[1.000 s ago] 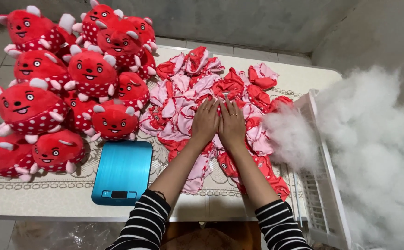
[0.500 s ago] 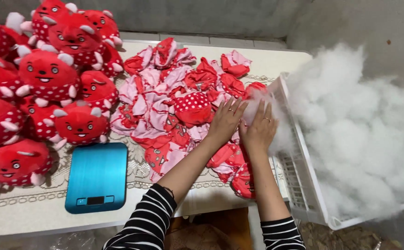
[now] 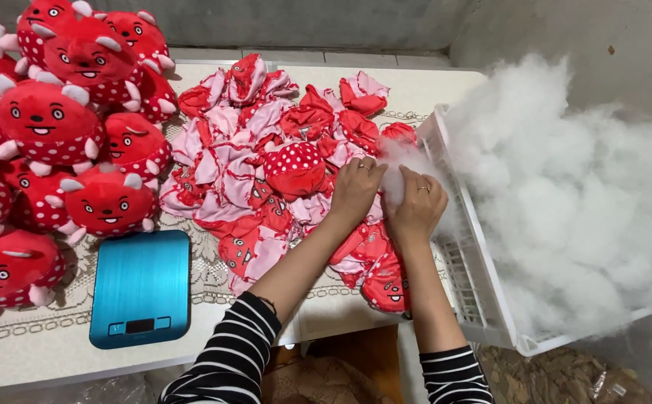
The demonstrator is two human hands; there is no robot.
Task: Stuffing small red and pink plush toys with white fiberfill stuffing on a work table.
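White stuffing fluff [image 3: 397, 176] is getting pinched between both hands, left hand [image 3: 354, 193] and right hand [image 3: 414, 209] closing together on the wad just off the crate [image 3: 466, 280] rim, with the flat red toy skins [image 3: 266, 157] lying right under the grip. My guess is wisps are going to tear loose and be snagging on the skins or drifting toward the blue scale [image 3: 140, 288], since the clump is looking loose and only partly gathered.
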